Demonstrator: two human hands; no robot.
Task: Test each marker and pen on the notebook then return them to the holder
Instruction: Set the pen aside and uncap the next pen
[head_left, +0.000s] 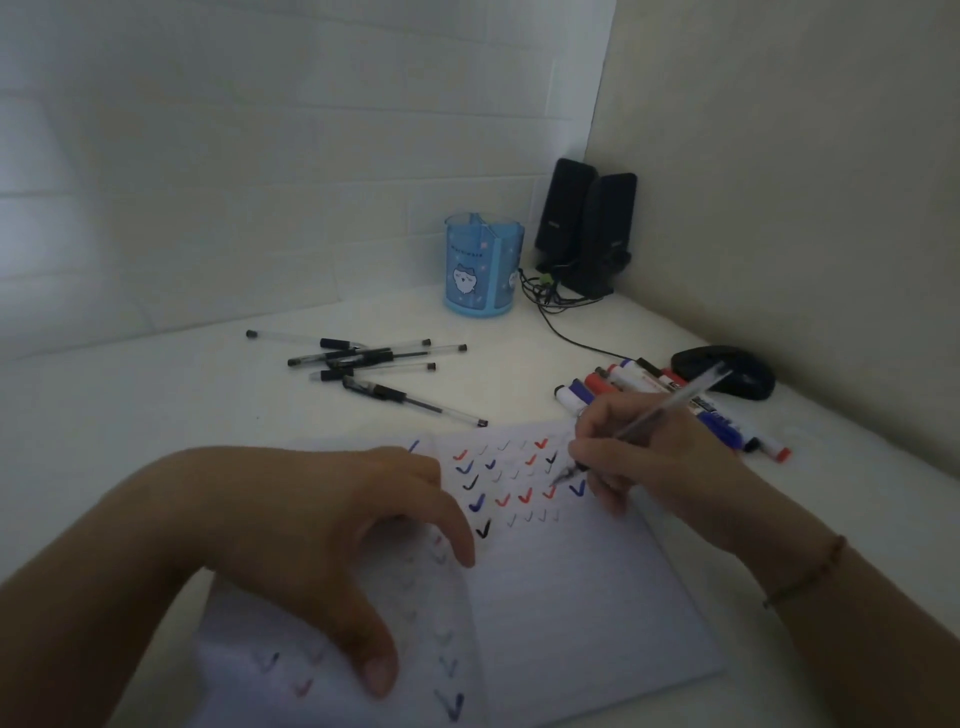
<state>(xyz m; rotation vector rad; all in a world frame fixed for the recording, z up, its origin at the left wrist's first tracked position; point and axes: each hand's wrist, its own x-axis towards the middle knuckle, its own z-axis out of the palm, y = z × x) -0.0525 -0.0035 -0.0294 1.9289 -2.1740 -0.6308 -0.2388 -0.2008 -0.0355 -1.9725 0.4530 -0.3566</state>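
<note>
Your left hand (332, 540) lies flat on the notebook (571, 587), grasping nothing. Your right hand (649, 457) has a pen (660, 415) in its grip, tip on the page among tick marks. Beyond the notebook: loose pens (374, 364), markers (618, 382) to its right, holder (483, 264) farther back on the tabletop (156, 415).

A pale desk (156, 415) fills a dim corner. The far wall (260, 156) shows white brick-like courses; the right wall (805, 182) is plain beige. Two black speakers (587, 228) stand in the corner.
</note>
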